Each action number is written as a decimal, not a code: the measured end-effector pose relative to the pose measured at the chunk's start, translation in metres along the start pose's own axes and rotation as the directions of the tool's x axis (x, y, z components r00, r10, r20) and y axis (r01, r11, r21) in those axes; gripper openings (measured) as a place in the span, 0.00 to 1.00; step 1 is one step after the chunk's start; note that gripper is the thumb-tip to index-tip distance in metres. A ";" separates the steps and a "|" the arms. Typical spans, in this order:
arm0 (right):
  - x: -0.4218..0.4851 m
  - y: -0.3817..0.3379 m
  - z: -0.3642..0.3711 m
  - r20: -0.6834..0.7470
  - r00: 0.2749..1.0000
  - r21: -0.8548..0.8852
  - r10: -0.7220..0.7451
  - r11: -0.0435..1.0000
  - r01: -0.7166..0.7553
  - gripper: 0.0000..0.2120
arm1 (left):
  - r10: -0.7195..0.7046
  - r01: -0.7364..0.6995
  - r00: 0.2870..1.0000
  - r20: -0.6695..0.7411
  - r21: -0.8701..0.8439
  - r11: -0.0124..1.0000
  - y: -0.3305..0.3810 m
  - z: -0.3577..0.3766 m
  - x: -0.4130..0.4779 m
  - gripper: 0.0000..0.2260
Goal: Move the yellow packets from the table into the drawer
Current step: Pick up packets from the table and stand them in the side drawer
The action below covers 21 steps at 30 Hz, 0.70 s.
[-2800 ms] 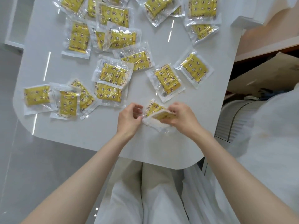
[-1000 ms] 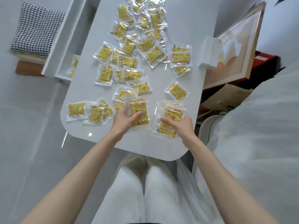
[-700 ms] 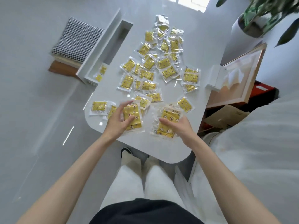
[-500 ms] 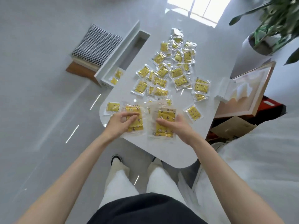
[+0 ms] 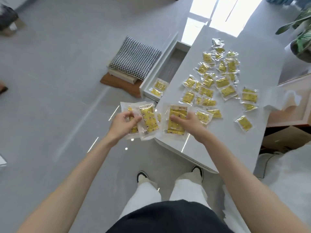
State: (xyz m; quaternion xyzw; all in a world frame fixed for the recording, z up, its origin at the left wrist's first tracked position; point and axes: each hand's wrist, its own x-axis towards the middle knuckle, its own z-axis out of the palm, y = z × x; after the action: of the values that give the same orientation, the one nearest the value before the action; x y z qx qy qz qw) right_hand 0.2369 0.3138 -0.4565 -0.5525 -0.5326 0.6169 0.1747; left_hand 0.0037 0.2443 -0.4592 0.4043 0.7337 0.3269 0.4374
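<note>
Left hand (image 5: 123,124): fingers and thumb curled round a fanned bundle of packets (image 5: 147,121), held out past the corner of the table (image 5: 223,132) over the floor (image 5: 50,81) on the drawer side, presumably gathered so several go in one trip; right hand (image 5: 186,123): thumb and fingers pinching a squared stack (image 5: 176,115) above the near corner, whether resting on the top I cannot tell; drawer (image 5: 170,64): pulled open at the table's left, two packets (image 5: 159,88) lying at its near end; loose packets (image 5: 208,81): many, scattered over the tabletop, so most of the job looks undone; checked cushion (image 5: 134,56): on a low stool (image 5: 121,81) beside the drawer
</note>
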 end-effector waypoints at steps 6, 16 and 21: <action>0.028 -0.044 0.083 -0.009 0.999 0.002 -0.053 0.999 0.054 0.04 | 0.012 -0.012 0.985 0.173 0.003 1.000 -0.018 -0.075 0.032 0.06; 0.128 -0.094 0.169 -0.005 0.994 0.008 -0.111 0.994 0.111 0.11 | 0.025 0.011 0.934 0.355 -0.098 0.995 -0.016 -0.143 0.130 0.09; 0.201 -0.131 0.195 -0.139 0.985 0.091 -0.097 0.990 0.111 0.18 | -0.150 0.189 0.953 0.262 -0.128 0.974 -0.006 -0.181 0.209 0.11</action>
State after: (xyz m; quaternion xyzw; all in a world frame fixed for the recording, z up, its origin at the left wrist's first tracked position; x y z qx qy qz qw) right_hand -0.0475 0.4339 -0.4795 -0.5550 -0.5168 0.5937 0.2691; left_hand -0.2228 0.4025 -0.4698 0.3436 0.6775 0.2890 0.5826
